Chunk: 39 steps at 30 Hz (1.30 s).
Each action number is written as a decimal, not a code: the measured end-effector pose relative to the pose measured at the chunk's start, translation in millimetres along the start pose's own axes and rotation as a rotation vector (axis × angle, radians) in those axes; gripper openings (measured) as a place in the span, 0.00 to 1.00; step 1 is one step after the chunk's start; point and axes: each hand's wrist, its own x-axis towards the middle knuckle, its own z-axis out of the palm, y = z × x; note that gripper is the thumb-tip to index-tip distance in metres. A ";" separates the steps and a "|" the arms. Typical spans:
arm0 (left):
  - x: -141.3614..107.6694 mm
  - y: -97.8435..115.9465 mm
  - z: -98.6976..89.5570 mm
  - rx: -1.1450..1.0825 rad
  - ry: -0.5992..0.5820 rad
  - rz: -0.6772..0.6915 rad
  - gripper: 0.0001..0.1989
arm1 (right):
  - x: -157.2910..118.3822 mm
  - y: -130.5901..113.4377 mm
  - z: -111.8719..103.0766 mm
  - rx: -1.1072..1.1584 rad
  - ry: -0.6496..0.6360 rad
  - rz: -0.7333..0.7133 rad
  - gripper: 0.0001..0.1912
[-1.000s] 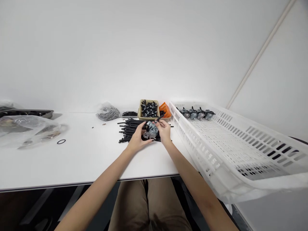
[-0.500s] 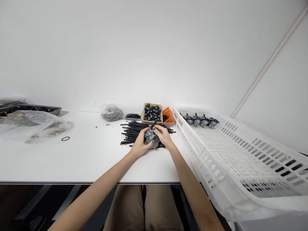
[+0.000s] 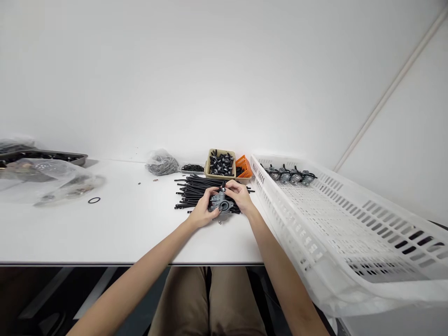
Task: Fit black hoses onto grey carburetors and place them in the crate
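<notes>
A grey metal carburetor (image 3: 222,204) is held just above the tabletop in front of me, its round bore facing me. My left hand (image 3: 202,211) is closed around its left side, thumb on the near face. At its top, my right hand (image 3: 241,196) pinches the base of a short black rubber hose (image 3: 223,185) that points up and away. The fingertips partly hide that joint. Beneath and behind the carburetor lies a pile of black rubber hoses (image 3: 192,190).
Behind the pile stand a beige basket (image 3: 207,169) of black fittings and an orange basket (image 3: 249,171). A white crate (image 3: 280,210) at right holds several carburetors (image 3: 285,174). Leftward are a bag of grey parts (image 3: 161,163), a black ring (image 3: 94,200), a plastic bag (image 3: 63,182) and a metal tray (image 3: 82,160).
The carburetor has turned so its bore and flange show more fully. My right thumb has left its front, and the right fingers have gathered at the black hose on top.
</notes>
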 end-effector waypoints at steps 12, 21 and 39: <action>-1.4 -1.3 0.1 0.009 0.000 -0.010 0.31 | -1.4 1.6 -1.4 0.062 -0.046 0.051 0.14; -2.4 -1.0 -0.5 0.025 -0.028 -0.015 0.31 | -5.6 -9.3 -4.2 0.034 -0.162 0.096 0.12; -1.4 -3.5 0.2 0.011 0.121 -0.037 0.32 | -7.6 2.7 2.5 0.045 -0.230 0.093 0.30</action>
